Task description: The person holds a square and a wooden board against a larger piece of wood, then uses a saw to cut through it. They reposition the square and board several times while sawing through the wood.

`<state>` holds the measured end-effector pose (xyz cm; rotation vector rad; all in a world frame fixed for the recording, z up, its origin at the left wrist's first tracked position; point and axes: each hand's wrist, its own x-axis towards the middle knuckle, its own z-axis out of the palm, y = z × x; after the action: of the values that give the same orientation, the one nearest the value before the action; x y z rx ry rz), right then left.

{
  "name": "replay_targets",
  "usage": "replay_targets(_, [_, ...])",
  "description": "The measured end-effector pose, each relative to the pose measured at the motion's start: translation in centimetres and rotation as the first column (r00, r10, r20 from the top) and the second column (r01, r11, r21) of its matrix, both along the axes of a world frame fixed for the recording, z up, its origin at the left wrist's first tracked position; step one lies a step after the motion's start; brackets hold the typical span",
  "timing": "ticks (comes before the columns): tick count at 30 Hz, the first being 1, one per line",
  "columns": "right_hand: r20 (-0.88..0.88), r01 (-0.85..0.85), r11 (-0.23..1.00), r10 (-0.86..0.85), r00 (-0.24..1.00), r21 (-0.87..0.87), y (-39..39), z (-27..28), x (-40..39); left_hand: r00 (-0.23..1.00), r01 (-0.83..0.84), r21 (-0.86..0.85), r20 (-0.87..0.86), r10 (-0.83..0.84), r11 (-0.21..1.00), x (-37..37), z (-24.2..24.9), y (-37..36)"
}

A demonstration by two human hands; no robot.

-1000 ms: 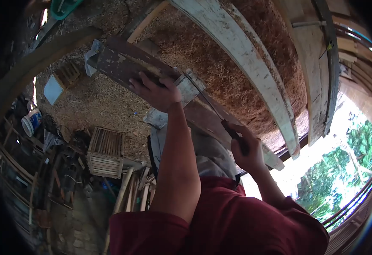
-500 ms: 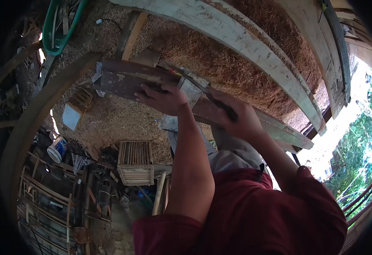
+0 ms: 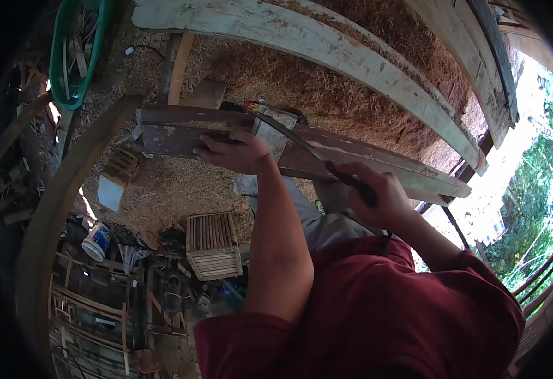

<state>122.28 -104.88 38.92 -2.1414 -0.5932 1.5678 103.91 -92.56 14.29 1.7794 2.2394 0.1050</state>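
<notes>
A long dark brown board (image 3: 175, 140) lies across the view, crossed by a pale, worn piece (image 3: 270, 146). My left hand (image 3: 238, 151) rests on the board left of that piece, fingers spread and pointing left. In my right hand (image 3: 374, 192) is the dark handle of a long, narrow metal tool (image 3: 295, 138). Its blade slants up and left over the pale piece, with the tip near its upper left edge. Whether the blade is a saw or a file cannot be told.
Long pale planks (image 3: 327, 54) curve across the top. A green tub (image 3: 80, 57) of wood scraps stands upper left. Below are a slatted crate (image 3: 214, 246) and a white-and-blue bucket (image 3: 96, 242). Shavings cover the ground.
My right hand has drawn back, right and down, with the tool, showing more of its blade. My left hand stays on the board. The whole view has shifted slightly.
</notes>
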Motion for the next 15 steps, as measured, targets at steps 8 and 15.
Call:
replay_targets(8, [0.172,-0.057,0.987,0.031,0.985,0.152,0.1,-2.3,-1.0,0.999,0.015,-0.001,-0.050,-0.015,1.000,-0.2,0.1,-0.2])
replay_targets(15, [0.136,-0.119,0.993,0.114,0.984,0.027,2.5,-6.4,-1.3,0.996,0.027,0.071,-0.082,-0.021,0.997,-0.3,-0.7,0.0])
